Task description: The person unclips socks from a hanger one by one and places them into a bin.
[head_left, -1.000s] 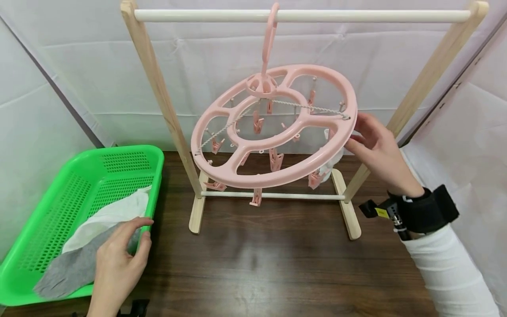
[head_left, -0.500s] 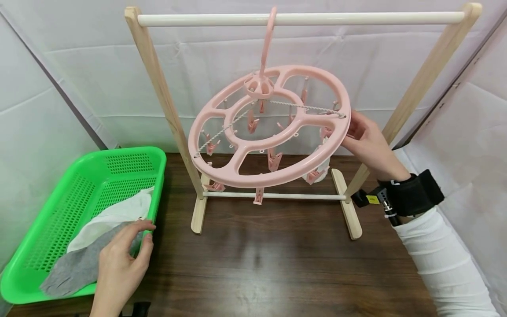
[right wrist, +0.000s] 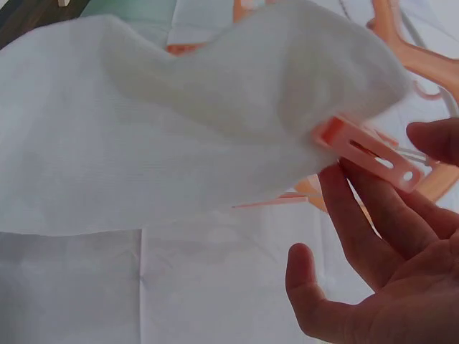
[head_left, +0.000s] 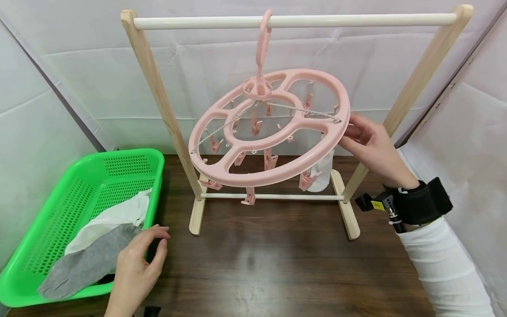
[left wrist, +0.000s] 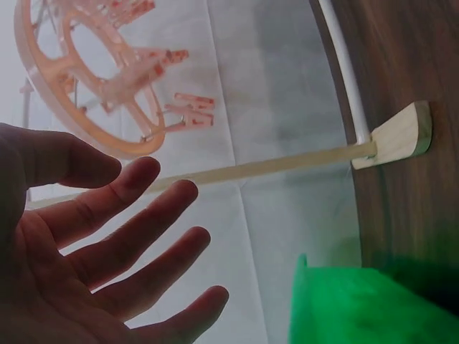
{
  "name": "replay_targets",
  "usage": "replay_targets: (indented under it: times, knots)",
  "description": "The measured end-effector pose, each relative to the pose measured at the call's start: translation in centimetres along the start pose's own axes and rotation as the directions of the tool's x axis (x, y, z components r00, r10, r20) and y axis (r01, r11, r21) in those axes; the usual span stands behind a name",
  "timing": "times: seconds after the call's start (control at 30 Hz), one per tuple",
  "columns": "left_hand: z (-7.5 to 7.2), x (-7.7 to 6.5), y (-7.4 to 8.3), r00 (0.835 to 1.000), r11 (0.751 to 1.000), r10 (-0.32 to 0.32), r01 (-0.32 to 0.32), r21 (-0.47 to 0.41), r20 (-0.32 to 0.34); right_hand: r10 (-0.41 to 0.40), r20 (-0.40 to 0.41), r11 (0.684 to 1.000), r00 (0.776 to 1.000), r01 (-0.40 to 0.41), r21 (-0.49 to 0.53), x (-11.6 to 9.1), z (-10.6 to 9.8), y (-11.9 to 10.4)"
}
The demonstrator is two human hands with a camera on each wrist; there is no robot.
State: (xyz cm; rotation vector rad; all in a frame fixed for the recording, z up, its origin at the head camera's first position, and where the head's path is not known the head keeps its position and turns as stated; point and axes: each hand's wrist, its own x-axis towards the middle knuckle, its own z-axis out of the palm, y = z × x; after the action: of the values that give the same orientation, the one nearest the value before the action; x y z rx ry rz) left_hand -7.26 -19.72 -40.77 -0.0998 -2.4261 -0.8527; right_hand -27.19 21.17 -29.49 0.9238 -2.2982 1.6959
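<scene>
A pink oval clip hanger [head_left: 253, 178] hangs tilted from the white bar. Below its right side a white sock [head_left: 322, 174] hangs, pinched in a pink clothespin [right wrist: 373, 154] in the right wrist view. My right hand [head_left: 374, 149] is at the hanger's right rim. Its fingers lie against the clothespin from behind, and the thumb stands apart from it. My left hand [head_left: 138, 262] hovers by the right edge of the green basket [head_left: 156, 189], fingers loosely bent, nothing in them. Inside the basket lie a grey sock [head_left: 89, 259] and a white cloth item [head_left: 115, 218].
A wooden stand [head_left: 156, 94] with a white top bar [head_left: 356, 20] and a lower white rod [head_left: 273, 196] stands on the dark wooden table [head_left: 253, 264]. Several empty clothespins dangle under the hanger. White cloth walls surround the table.
My left hand has shifted right, off the grey sock to the basket's edge. The white sock now hangs lower and straighter beneath the hanger, beside my right hand.
</scene>
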Motion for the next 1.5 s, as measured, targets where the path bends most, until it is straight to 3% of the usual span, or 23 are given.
replay_targets:
  times: [0.13,0.33,0.63,0.87,1.07,1.3,1.5]
  knots:
    - [1.1,-0.2,-0.1,0.999,0.999,0.05,-0.05,-0.019,-0.016,-0.022,0.043,0.999,0.999,0.024,-0.043,-0.3,-0.2,-0.6]
    - [3.5,-0.4,0.2,0.991,0.99,0.13,-0.13,-0.06,0.009,-0.011,0.182,0.998,0.983,0.021,-0.057,-0.8,-0.2,-1.6]
    - [6.3,-0.5,1.3,0.981,0.976,0.17,-0.153,-0.158,0.097,0.022,0.311,0.991,0.95,-0.062,0.12,-1.4,1.9,-1.7]
    - [7.2,-0.7,1.7,0.977,0.974,0.159,-0.132,-0.182,0.143,-0.06,0.393,0.995,0.918,0.024,0.095,-1.6,3.6,-1.7]
    - [7.2,-0.9,1.7,0.977,0.976,0.148,-0.12,-0.18,0.153,-0.114,0.441,0.979,0.89,0.026,0.2,-1.8,4.6,-2.6]
    - [7.5,-0.9,2.1,0.977,0.974,0.143,-0.111,-0.196,0.16,-0.135,0.397,0.97,0.908,0.041,0.238,-2.2,5.5,-3.5]
    - [8.2,0.0,3.3,0.974,0.958,0.196,-0.165,-0.236,0.115,-0.12,0.323,0.975,0.939,0.05,0.216,-2.6,6.3,-4.0]
